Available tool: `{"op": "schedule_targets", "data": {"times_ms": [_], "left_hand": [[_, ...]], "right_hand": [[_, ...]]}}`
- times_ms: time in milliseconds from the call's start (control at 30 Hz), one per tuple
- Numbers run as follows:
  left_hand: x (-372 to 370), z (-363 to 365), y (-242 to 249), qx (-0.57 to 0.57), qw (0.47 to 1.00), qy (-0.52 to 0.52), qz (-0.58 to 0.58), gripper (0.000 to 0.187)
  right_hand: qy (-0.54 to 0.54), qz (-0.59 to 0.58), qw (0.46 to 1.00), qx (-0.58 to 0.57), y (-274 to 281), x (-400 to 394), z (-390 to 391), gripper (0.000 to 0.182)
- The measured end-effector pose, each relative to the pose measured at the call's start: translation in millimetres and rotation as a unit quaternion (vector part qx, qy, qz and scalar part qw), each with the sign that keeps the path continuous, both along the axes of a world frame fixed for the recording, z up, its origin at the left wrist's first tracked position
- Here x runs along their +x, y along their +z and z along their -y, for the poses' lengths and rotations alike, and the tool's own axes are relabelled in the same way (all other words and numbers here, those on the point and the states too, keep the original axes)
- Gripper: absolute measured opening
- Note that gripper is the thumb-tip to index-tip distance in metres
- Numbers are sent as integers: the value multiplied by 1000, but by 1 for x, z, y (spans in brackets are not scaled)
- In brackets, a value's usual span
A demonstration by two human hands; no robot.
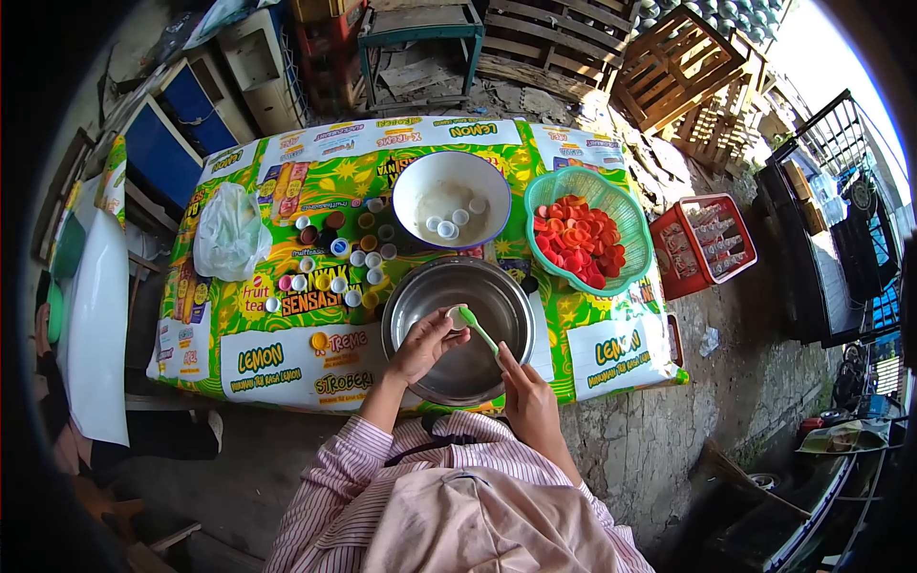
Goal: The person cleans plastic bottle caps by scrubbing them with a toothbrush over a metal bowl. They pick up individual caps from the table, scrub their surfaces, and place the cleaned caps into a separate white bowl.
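Over the steel bowl [396, 286], my left hand [423, 346] pinches a small white cap [456, 318]. My right hand [527, 393] is closed on the handle of a green brush [482, 334], whose head touches the cap. Behind the steel bowl stands a white bowl with a blue rim [420, 191], holding cloudy water and several white caps. Loose caps [339, 246] of several colours lie on the table cover to the left. A green plastic basket [544, 186] full of red caps [578, 244] is at the right.
A clear plastic bag [231, 232] lies at the table's left side. Right of the patterned table [315, 353] is a red container [676, 258] with packets. Wooden pallets [678, 67] and a green-framed stand [420, 21] are behind. At the far left, part of another person's hand [42, 317] shows.
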State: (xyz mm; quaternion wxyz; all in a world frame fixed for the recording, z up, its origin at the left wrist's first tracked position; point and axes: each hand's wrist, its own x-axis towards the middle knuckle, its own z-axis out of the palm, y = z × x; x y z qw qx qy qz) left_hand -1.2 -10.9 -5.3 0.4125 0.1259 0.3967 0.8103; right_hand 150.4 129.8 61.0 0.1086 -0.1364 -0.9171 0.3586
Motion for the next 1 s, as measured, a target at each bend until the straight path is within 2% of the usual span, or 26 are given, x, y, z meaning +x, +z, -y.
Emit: {"op": "schedule_targets", "data": {"times_ms": [133,200,333,467,600,667,767,800,867,900,933,1000], "left_hand": [[-3,-2,-9,10,1000,22,16,39],[-5,-3,-9,16,1000,8,-24,31],[-6,-5,-4,-57,997,10,-48,26],[-10,-4,-13,-55,998,-18,-29,28],[-7,-5,-8,-74,996,2,-50,21],[-7,-3,-4,-79,996,-4,-41,25],[-9,-7,-9,-124,978,18,-167,39],[-8,-8,-4,-122,978,16,-167,39],[-5,-9,7,-199,921,52,-330,43],[-5,-9,8,-224,901,58,-368,52],[-3,-9,14,-223,902,56,-366,52],[-1,-9,25,-248,887,90,-380,67]], "right_hand": [[-16,-20,999,22,0,3,-4,48],[11,-12,999,35,-2,4,-1,48],[8,-22,999,44,-10,3,-7,48],[15,1,1000,11,-2,5,-2,48],[-1,1,1000,27,-10,5,-4,48],[-13,-19,1000,19,-10,4,-5,47],[0,-59,998,-26,-7,5,-6,47],[-1,-39,999,-24,-7,4,-5,47],[-4,1,1000,-21,-8,2,-3,47],[-11,-4,1000,-13,-10,0,-6,46],[-12,-2,1000,-13,-8,1,-7,46],[-3,-20,1000,-6,-2,3,-10,48]]}}
